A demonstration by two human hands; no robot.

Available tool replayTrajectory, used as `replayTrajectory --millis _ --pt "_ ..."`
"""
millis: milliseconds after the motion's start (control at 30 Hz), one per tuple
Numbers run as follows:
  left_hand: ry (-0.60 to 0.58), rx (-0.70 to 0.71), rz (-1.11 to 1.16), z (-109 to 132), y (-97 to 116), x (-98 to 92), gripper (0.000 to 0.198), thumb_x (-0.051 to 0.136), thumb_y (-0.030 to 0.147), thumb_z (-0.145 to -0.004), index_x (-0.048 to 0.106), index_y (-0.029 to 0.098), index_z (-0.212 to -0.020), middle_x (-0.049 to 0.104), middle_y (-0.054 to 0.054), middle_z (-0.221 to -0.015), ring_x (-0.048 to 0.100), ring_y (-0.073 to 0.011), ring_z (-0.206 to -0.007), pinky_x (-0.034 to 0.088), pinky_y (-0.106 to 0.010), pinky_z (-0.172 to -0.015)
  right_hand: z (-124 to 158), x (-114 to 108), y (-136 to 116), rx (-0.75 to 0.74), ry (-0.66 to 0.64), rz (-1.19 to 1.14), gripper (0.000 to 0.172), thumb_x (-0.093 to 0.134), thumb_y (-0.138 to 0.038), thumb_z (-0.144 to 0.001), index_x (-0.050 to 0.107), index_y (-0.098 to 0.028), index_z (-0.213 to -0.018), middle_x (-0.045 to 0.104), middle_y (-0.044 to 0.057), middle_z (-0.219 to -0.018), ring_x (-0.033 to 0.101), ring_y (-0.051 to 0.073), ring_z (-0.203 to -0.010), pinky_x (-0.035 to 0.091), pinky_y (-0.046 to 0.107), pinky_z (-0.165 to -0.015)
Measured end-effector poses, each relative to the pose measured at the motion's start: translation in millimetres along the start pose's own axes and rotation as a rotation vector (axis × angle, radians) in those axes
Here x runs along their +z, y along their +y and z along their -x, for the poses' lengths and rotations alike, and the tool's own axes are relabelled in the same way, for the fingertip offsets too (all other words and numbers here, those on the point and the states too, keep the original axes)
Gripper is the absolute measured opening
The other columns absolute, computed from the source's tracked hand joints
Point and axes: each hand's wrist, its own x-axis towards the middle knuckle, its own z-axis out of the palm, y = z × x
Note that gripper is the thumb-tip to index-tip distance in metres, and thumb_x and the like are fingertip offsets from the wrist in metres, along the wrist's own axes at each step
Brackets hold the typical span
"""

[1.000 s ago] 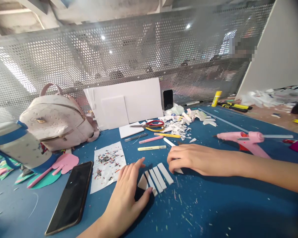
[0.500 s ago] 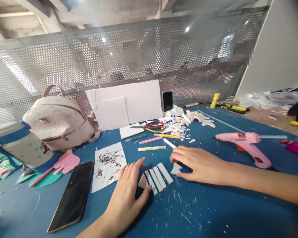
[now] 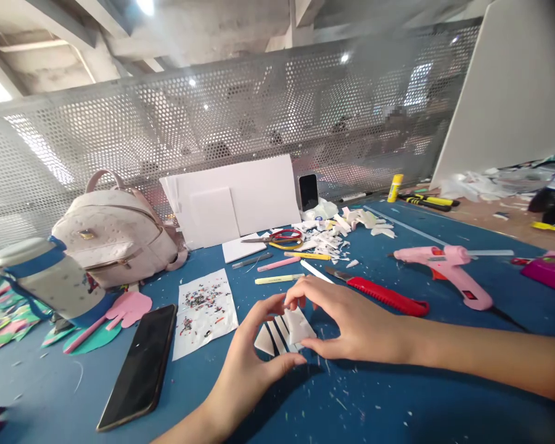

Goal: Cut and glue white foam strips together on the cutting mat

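Observation:
My right hand (image 3: 358,317) pinches a small white foam-board piece (image 3: 298,325) between thumb and fingers, over several narrow white strips (image 3: 278,338) on the blue tabletop. My left hand (image 3: 240,364) curves around the other side of the strips, thumb and fingers apart, its fingertips close to those of my right hand. Between the strips and my left palm lies a white pointed piece (image 3: 264,341). Just beyond my right hand is a red utility knife (image 3: 388,295). The right-hand ends of the strips are partly covered.
A pink glue gun (image 3: 457,265) lies at right. Scissors (image 3: 284,237), markers (image 3: 280,279) and white scraps (image 3: 328,237) spread behind my hands. To the left are a phone (image 3: 139,367), a speckled paper sheet (image 3: 206,311), a bottle (image 3: 50,280) and a backpack (image 3: 115,231).
My right hand has moved left with the white piece, from beside the strips to over them. The red utility knife, hidden behind that hand before, now shows. My left hand has shifted slightly right.

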Motion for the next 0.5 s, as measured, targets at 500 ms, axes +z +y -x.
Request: replayTrajectory --millis 500 --pt "0.098 0.045 -0.031 13.1 14.9 -2.2 0.039 0.085 0.041 -0.081 0.069 0.024 -0.112 0.073 -0.008 -0.117 0.066 -0.0263 -0.115 0.049 -0.041 -0.104 55.0 -27.1 2.3 0.179 0.175 0.081 0.015 0.057 -0.04 -0.099 0.059 -0.026 -0.1 0.067 0.003 -0.104 0.061 0.02 -0.09 0.048 0.032 -0.079"
